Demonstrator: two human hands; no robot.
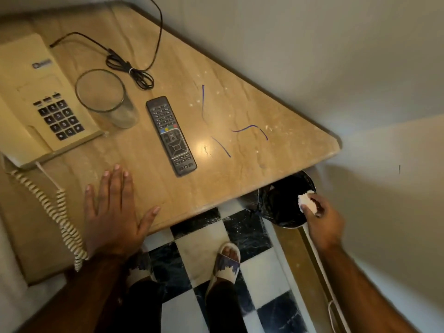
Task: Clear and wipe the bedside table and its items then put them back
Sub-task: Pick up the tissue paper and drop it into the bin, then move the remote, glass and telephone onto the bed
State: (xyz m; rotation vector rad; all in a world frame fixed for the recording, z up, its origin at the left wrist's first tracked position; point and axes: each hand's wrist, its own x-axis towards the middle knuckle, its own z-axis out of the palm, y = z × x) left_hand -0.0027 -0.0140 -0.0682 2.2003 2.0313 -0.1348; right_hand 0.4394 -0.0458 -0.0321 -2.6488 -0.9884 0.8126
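Note:
The beige marble bedside table [149, 186] carries a cream telephone [36, 99], an empty drinking glass [105, 97], a dark remote control [171, 135] and a coiled black cable [129, 66]. Blue pen marks [249, 128] and pale specks show on its right part. My left hand [113, 212] rests flat and spread on the table's front edge, holding nothing. My right hand [322, 219] pinches a crumpled white tissue [308, 203] over a black-lined waste bin [286, 203] beside the table's right corner.
The telephone's coiled cord [62, 217] hangs down the left front of the table. Black and white checked floor tiles [199, 236] lie below, with my two slippered feet on them. A white cable [329, 280] runs along the wall base at right.

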